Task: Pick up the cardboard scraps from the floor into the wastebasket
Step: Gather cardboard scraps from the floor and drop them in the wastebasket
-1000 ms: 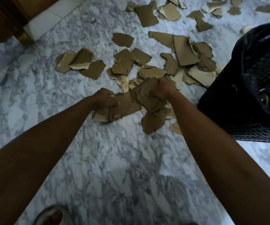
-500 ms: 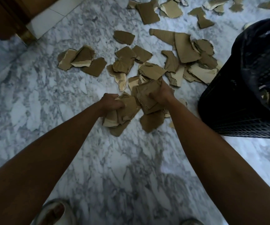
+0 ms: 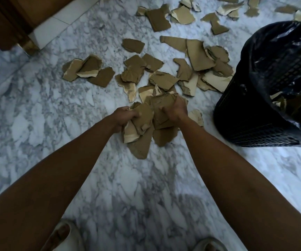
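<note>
My left hand [image 3: 126, 117] and right hand [image 3: 174, 110] each clutch a bunch of cardboard scraps [image 3: 146, 122] side by side, wastebasket [image 3: 251, 113] just right of them.

We are viewing a dim, cool-toned scene in which soft daylight is entering from the upper right, brightening the marble floor [image 3: 281, 171] on that side. The near floor is falling into shadow between the forearms, which are rendering as dark, nearly featureless masses. Glare is glinting off the black liner [image 3: 290, 44] of the wastebasket [image 3: 245, 124]. The wide-angle lens is bowing lines at the edges and stretching the arms toward the lower corners. Slight softness is blurring the cardboard scraps [image 3: 200, 55] along the top margin; the centre is staying reasonably sharp.
</note>
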